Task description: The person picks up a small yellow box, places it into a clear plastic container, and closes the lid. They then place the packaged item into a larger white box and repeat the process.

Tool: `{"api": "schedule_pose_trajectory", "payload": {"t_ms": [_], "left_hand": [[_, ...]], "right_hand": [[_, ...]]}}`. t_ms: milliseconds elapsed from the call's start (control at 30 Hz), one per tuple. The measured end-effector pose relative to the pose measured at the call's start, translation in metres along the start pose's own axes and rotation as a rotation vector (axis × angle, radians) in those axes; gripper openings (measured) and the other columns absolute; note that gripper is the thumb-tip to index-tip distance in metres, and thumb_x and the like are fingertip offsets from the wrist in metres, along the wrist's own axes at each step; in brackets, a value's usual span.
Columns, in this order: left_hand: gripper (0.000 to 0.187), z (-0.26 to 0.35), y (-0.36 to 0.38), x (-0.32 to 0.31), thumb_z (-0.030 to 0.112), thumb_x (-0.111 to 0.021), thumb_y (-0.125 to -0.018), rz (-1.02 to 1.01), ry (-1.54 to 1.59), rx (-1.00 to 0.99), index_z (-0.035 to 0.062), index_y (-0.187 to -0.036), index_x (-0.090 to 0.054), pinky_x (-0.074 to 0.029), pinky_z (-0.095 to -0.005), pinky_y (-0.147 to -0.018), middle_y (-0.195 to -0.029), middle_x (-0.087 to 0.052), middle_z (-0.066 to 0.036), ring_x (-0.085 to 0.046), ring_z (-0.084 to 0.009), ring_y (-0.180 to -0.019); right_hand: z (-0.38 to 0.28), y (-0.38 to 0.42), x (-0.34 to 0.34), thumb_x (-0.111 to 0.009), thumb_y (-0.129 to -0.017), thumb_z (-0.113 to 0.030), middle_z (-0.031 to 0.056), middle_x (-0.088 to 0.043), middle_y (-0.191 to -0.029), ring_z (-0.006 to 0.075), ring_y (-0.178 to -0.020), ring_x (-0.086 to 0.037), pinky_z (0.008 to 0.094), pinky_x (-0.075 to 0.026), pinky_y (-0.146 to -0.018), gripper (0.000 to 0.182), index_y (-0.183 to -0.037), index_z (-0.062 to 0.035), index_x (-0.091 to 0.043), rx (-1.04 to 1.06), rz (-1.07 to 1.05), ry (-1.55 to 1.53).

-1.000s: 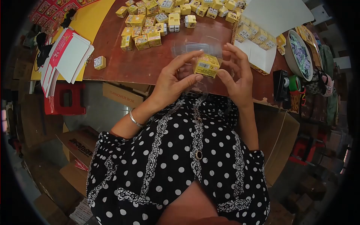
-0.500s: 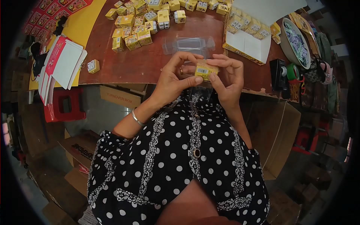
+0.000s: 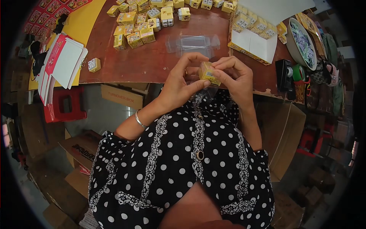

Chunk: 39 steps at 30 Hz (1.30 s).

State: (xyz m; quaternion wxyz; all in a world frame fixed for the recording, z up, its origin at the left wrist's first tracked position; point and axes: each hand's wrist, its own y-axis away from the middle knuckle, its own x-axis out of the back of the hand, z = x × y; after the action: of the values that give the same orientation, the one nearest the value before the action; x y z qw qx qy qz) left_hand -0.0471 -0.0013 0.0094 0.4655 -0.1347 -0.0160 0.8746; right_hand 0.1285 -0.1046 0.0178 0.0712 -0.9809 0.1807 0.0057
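Note:
Just over the table's front edge, a small yellow printed box (image 3: 207, 73) sits between my two hands. My left hand (image 3: 185, 78) grips it from the left, thumb at the lower front and index finger over the top. On the other side, the thumb and fingers of my right hand (image 3: 234, 74) pinch its right edge. Clear plastic film (image 3: 207, 91) shows under the box, partly hidden by my fingers. Behind my hands a clear plastic tray (image 3: 192, 44) lies on the red-brown table (image 3: 118, 63).
Many yellow boxes (image 3: 134, 39) cover the table's far side. An open display carton (image 3: 253, 47) holds several at right, near a bowl of small packets (image 3: 301, 42), a black tape dispenser (image 3: 283, 78) and green tape (image 3: 297, 72). White cards (image 3: 68, 68) and one yellow box (image 3: 94, 65) lie left.
The box has turned in my hands, so its barcode side now faces at an angle. My right hand has shifted slightly right, its fingers drawn closer around the box's edge.

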Motion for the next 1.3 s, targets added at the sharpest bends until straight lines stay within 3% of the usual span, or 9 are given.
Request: {"api": "schedule_pose_trajectory", "payload": {"t_ms": [300,367,467,767,1000,1100,1200,1267,1300], "left_hand": [[0.057,-0.005,-0.002,0.004,-0.003,-0.075,-0.087,0.011,0.003,0.040,0.0045,-0.136,-0.045,-0.056,-0.0314,-0.093,-0.129,-0.057,-0.012,-0.065,-0.0192,-0.111],[0.058,-0.008,-0.002,0.005,-0.003,-0.076,-0.087,-0.006,0.021,0.046,0.0047,-0.136,-0.045,-0.056,-0.0320,-0.095,-0.130,-0.056,-0.013,-0.065,-0.0196,-0.114],[0.060,-0.008,-0.002,0.005,-0.003,-0.076,-0.087,-0.019,0.024,0.053,0.0050,-0.137,-0.045,-0.055,-0.0322,-0.096,-0.130,-0.056,-0.013,-0.064,-0.0200,-0.115],[0.055,-0.007,-0.004,-0.001,-0.004,-0.073,-0.088,0.014,0.036,0.029,0.0042,-0.137,-0.049,-0.057,-0.0286,-0.091,-0.128,-0.057,-0.011,-0.065,-0.0191,-0.114],[0.047,-0.006,-0.003,0.000,-0.005,-0.067,-0.093,-0.041,0.070,0.098,0.0032,-0.136,-0.051,-0.057,-0.0277,-0.091,-0.127,-0.056,-0.006,-0.065,-0.0168,-0.112],[0.043,-0.006,-0.004,-0.002,-0.003,-0.067,-0.095,-0.025,0.099,0.082,0.0004,-0.135,-0.052,-0.056,-0.0293,-0.095,-0.138,-0.055,-0.010,-0.061,-0.0192,-0.122],[0.035,-0.005,-0.005,-0.002,-0.003,-0.066,-0.095,0.001,0.138,0.038,0.0023,-0.128,-0.058,-0.057,-0.0274,-0.092,-0.128,-0.055,-0.005,-0.065,-0.0155,-0.112],[0.033,-0.008,-0.006,0.001,-0.002,-0.066,-0.095,-0.013,0.102,0.027,0.0018,-0.127,-0.055,-0.058,-0.0279,-0.092,-0.131,-0.053,-0.006,-0.065,-0.0152,-0.113],[0.033,-0.010,-0.006,0.002,-0.002,-0.066,-0.095,-0.015,0.102,0.025,0.0018,-0.127,-0.055,-0.058,-0.0279,-0.092,-0.131,-0.053,-0.006,-0.065,-0.0152,-0.113]], "right_hand": [[0.008,-0.004,0.003,-0.072,-0.092,0.000,0.0086,-0.068,-0.100,0.0114,-0.092,-0.064,0.0243,-0.052,-0.085,0.005,-0.093,0.0014,-0.067,-0.037,0.031,-0.021],[0.014,-0.006,0.006,-0.076,-0.090,-0.004,0.0062,-0.071,-0.094,0.0085,-0.083,-0.065,0.0229,-0.054,-0.076,0.009,-0.091,0.0016,-0.070,0.012,0.036,-0.049],[0.015,-0.008,0.010,-0.077,-0.090,-0.005,0.0060,-0.071,-0.092,0.0082,-0.083,-0.065,0.0223,-0.053,-0.075,0.010,-0.091,0.0018,-0.069,-0.028,0.037,-0.103],[0.002,-0.003,-0.013,-0.075,-0.092,-0.004,0.0068,-0.072,-0.093,0.0079,-0.084,-0.066,0.0229,-0.054,-0.076,0.011,-0.087,0.0022,-0.067,-0.004,0.214,-0.054],[0.015,-0.002,-0.009,-0.074,-0.093,-0.003,0.0066,-0.070,-0.093,0.0076,-0.084,-0.064,0.0222,-0.052,-0.076,0.011,-0.088,0.0025,-0.066,0.085,0.211,0.006],[0.016,-0.002,-0.002,-0.073,-0.093,-0.004,0.0061,-0.069,-0.095,0.0078,-0.089,-0.063,0.0222,-0.052,-0.079,0.010,-0.090,0.0022,-0.065,0.100,0.145,0.007],[0.018,-0.002,0.003,-0.072,-0.094,-0.004,0.0081,-0.068,-0.108,0.0087,-0.094,-0.063,0.0227,-0.051,-0.082,0.008,-0.091,0.0018,-0.067,0.186,0.056,0.015],[0.019,0.001,0.004,-0.069,-0.096,-0.005,0.0131,-0.062,-0.124,0.0173,-0.112,-0.062,0.0300,-0.049,-0.099,0.012,-0.105,0.0012,-0.067,0.105,-0.029,-0.040],[0.016,0.002,0.003,-0.069,-0.096,-0.005,0.0131,-0.062,-0.124,0.0173,-0.112,-0.062,0.0300,-0.049,-0.099,0.012,-0.105,0.0012,-0.067,0.107,-0.028,-0.039]]}}
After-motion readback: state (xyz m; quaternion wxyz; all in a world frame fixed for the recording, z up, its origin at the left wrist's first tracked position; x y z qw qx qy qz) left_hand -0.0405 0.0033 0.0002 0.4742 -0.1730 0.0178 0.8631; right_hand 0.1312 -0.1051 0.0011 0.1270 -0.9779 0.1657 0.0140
